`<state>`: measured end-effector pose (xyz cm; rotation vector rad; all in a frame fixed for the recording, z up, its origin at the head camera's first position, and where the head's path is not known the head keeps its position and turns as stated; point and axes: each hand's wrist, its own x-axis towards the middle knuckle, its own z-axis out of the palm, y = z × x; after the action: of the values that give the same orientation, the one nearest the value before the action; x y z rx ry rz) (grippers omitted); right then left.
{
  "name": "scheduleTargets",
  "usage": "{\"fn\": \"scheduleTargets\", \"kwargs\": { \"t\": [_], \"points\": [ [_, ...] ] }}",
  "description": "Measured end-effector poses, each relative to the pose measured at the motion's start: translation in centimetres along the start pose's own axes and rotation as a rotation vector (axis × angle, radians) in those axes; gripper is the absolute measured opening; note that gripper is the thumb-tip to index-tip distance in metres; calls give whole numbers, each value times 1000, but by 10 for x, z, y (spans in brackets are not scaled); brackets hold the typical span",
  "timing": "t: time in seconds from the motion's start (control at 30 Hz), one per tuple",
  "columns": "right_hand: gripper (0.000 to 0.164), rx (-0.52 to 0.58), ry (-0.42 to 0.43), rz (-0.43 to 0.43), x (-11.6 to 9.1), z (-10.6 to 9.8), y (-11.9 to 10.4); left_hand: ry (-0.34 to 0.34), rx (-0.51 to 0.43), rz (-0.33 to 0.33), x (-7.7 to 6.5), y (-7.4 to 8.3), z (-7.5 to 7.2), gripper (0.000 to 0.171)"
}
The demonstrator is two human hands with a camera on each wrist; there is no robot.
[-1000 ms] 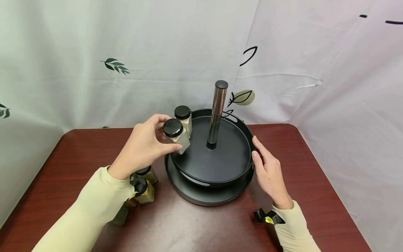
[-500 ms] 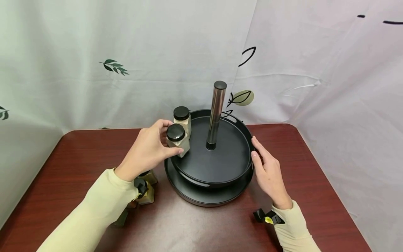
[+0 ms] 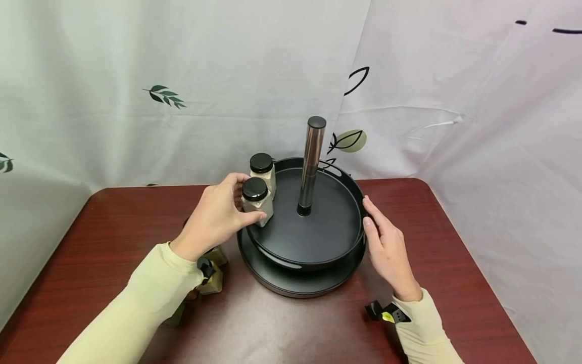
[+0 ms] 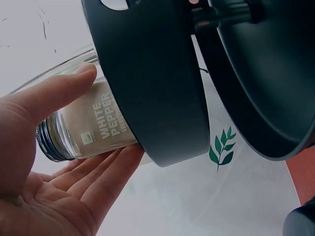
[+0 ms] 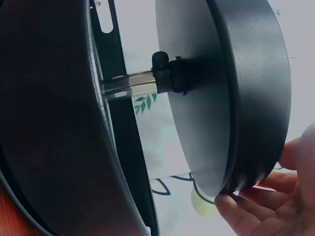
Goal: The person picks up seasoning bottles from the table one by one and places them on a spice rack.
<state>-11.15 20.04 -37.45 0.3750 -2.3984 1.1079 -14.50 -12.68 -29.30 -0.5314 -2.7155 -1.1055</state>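
Observation:
My left hand point(image 3: 215, 215) holds a glass spice jar point(image 3: 261, 207) with a black lid, thumb on one side and fingers on the other. Its label reads "White Pepper" on the pale jar point(image 4: 93, 118) in the left wrist view. The jar stands within the left rim of the upper tray point(image 3: 325, 237) of a black two-tier turntable. Just behind it is a second black-lidded jar point(image 3: 270, 178). On the tray's right side, my right hand point(image 3: 391, 250) rests its extended fingers point(image 5: 241, 211) against the outer wall.
A metal post point(image 3: 312, 164) rises from the tray's middle. Below lies the wider lower tray point(image 3: 295, 287). Several more jars point(image 3: 211, 283) stand on the red-brown table point(image 3: 282, 333), partly hidden by the left forearm. A white patterned curtain point(image 3: 236, 101) hangs behind.
My left hand has moved slightly right and down with the white pepper jar, bringing it to the upper tray's left edge. The right hand has stayed at the rim.

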Motion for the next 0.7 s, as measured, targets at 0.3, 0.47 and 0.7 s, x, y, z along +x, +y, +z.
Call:
{"fn": "scheduleTargets", "kwargs": {
  "t": [0.3,0.47,0.7],
  "points": [
    [38,37,-14,0,3,-5,0,9,39,8,0,-2,0,70],
    [39,74,-37,43,2,-8,-1,-4,51,0,-3,-4,-2,73],
    [38,84,-38,72,3,-11,-9,28,90,5,-14,-12,-16,73]
  ]
}}
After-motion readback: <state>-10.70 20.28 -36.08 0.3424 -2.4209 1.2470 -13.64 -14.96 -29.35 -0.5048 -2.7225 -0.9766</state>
